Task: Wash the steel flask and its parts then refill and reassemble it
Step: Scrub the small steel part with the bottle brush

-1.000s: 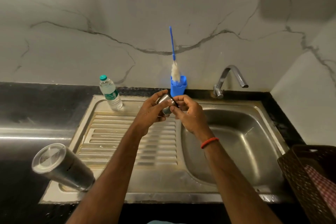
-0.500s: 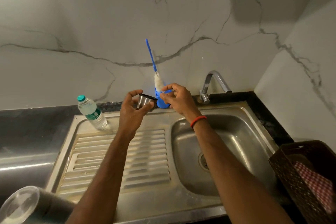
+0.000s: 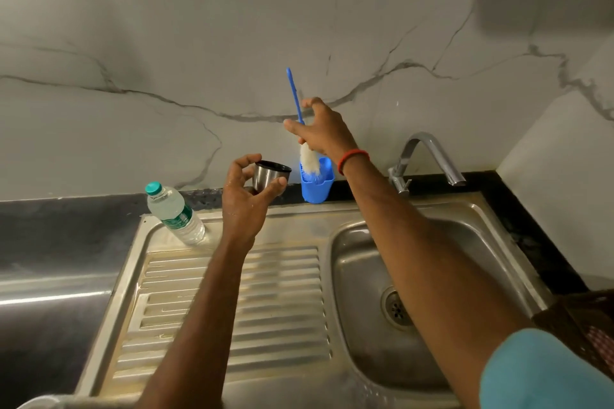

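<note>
Here the right hand (image 3: 324, 131) pinches the bottle brush (image 3: 294, 93) by its handle. The brush stands upright in the blue holder (image 3: 317, 188). Just left and lower, the left hand (image 3: 244, 202) grips the steel cap (image 3: 269, 176) — mouth up.

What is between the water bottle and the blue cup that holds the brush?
In the head view, the left hand holding the small steel cup is between the water bottle and the blue holder, where the right hand grips the brush.
</note>
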### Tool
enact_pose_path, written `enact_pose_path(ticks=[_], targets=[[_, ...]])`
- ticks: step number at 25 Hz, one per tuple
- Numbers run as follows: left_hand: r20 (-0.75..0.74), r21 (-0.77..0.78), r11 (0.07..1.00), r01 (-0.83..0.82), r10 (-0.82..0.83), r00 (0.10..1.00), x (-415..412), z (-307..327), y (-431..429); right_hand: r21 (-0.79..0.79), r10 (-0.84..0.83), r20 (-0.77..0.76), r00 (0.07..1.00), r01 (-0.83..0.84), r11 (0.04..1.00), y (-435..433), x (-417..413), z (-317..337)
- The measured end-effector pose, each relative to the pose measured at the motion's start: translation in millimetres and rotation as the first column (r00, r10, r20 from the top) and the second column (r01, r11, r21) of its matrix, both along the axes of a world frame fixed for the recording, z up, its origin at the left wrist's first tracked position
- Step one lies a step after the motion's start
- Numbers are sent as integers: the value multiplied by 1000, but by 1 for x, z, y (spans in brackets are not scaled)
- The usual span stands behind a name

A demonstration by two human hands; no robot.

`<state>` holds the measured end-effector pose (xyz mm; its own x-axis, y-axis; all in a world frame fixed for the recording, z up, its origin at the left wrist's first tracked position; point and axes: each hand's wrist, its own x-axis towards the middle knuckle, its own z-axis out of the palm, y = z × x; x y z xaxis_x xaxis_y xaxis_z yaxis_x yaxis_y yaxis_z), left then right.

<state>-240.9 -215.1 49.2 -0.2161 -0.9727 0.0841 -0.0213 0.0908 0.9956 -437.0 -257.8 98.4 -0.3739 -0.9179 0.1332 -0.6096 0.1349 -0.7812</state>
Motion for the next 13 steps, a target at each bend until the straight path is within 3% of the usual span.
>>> enact_pose_path(ticks=[3,5,8,13], targets=[[-41,30,1000,4,-3,999,0,-6,-2,91,-40,-229,973,62,994,-31,-9,8],[-41,42,999,7,-5,999,0,-7,-5,47,-135,-316,939,158,986,-42,-16,22],[-41,39,999,3,-1,999,0,-9,-8,-105,-250,-346,905,227,968,-44,-24,34],[-78,51,999,16,-12,997,-1,-8,3,-178,-217,-309,926,167,970,-26,-24,39]])
